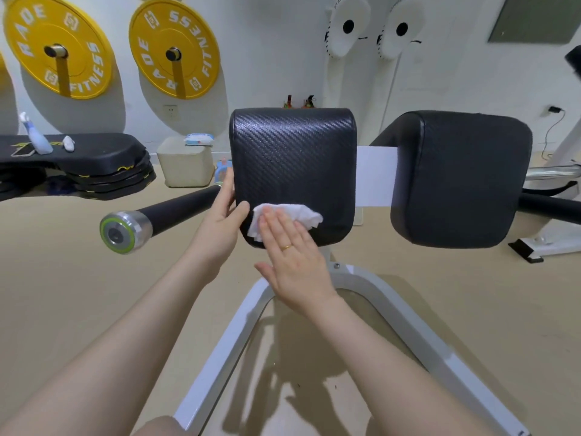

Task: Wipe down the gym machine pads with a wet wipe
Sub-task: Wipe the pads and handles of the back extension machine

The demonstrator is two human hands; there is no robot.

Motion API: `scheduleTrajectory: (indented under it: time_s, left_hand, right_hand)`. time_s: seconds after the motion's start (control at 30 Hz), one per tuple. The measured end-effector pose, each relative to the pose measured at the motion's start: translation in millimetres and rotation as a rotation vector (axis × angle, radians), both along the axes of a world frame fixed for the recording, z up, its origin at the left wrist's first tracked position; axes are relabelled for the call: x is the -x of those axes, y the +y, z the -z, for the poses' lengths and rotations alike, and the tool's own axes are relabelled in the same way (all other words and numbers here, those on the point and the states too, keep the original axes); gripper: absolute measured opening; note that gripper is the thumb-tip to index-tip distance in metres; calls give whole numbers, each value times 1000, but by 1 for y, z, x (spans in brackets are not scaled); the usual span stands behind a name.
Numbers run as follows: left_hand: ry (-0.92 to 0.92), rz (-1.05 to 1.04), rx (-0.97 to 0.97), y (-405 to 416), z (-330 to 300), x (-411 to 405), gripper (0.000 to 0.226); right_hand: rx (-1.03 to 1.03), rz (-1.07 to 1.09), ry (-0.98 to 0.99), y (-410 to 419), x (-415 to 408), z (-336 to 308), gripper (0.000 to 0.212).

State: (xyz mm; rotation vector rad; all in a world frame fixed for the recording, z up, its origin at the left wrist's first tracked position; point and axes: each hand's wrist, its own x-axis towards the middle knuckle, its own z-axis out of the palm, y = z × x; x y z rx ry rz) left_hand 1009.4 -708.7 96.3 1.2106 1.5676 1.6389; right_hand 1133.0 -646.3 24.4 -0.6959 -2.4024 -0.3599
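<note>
Head view: right hand presses wipe flat-fingered on left pad; left hand grips its edge; next, probably, right pad.

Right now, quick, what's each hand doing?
Left hand: gripping the left pad's edge.
Right hand: open, flat fingers pressing the wet wipe on that pad.

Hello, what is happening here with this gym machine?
A person is cleaning the left pad of the machine. The right hand presses a white wet wipe flat against the pad's lower part, fingers straight. The left hand grips the pad's left edge. The right pad is untouched by either hand.
</note>
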Motion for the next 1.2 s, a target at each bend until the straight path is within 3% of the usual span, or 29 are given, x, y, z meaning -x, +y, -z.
scheduleTrajectory:
  time_s: [0.17, 0.3, 0.53, 0.67, 0.83, 1.0, 1.1, 1.2]
  left_hand:
    - [-76, 72, 36, -16, 23, -2, 46]
    - [-147, 101, 90, -22, 30, 2, 37]
    - [-182, 177, 107, -22, 29, 11, 55]
    - [-218, 105, 111, -19, 29, 8, 53]
    - [-52, 33, 80, -17, 34, 1, 42]
    - [19, -81, 59, -14, 36, -7, 49]
    - [-13, -99, 51, -14, 34, -5, 44]
    - [-57, -91, 17, -13, 33, -5, 42]
  right_hand:
    - [45, 200, 133, 27, -47, 4, 60]
    - [170, 245, 246, 14, -36, 5, 62]
    - [22, 71, 69, -23, 40, 16, 63]
    - [-90, -1, -45, -8, 29, 6, 62]
    - [102, 192, 177, 32, -41, -7, 67]
    - [396, 129, 396, 32, -49, -12, 67]
    - [256, 136, 283, 26, -32, -8, 68]
    - [62, 11, 90, 20, -19, -6, 66]
